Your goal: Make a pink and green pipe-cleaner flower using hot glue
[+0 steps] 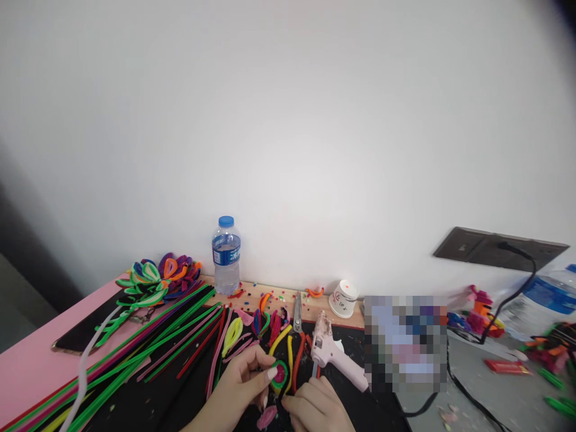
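My left hand [240,387] pinches a round pipe-cleaner coil [279,376], green at the rim and pink in the middle, between thumb and fingers. Just right of it, my right hand [317,405] has its fingers closed on a dark pipe cleaner [282,398] at the coil's lower edge; its fingertips are partly hidden. Under the coil shows a small pink pipe-cleaner loop [267,417], and I cannot tell whether it is attached. Yellow pipe-cleaner pieces [289,360] and a yellow-green looped petal [233,336] lie on the black mat [180,396] beyond my hands.
A pink glue gun [337,354] and scissors [297,312] lie past my right hand, near a paper cup [344,298]. At the left are long pipe cleaners [135,354], a phone [85,333] and a water bottle [226,258]. A black cable [468,384] crosses the right side.
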